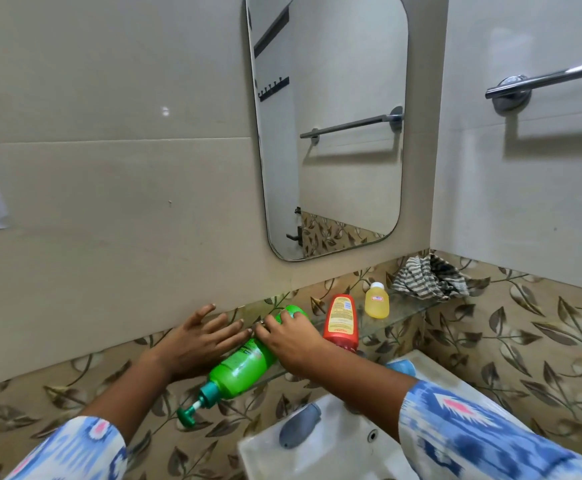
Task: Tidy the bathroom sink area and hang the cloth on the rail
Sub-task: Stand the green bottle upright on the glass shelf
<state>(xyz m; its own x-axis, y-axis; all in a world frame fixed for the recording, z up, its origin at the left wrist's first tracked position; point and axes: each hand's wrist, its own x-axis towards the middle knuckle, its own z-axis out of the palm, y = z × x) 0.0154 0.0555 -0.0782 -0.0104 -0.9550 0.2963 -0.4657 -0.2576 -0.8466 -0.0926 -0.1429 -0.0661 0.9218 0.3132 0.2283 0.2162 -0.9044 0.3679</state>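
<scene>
A green pump bottle (239, 367) lies tilted on the glass shelf (407, 311), its teal pump pointing down to the left past the shelf's edge. My right hand (291, 337) grips the bottle's upper body. My left hand (199, 339) is spread flat beside it, fingertips touching the bottle. A red bottle (341, 322) lies on the shelf to the right, and a small yellow bottle (376, 301) stands past it. A striped cloth (428, 277) sits crumpled in the shelf's far corner. The chrome rail (552, 77) is on the right wall, bare.
A mirror (331, 126) hangs above the shelf. The white sink (320, 448) is below, with a grey tap (298, 426) on it and a blue object (402, 368) at its back edge. Leaf-patterned tiles run behind the shelf.
</scene>
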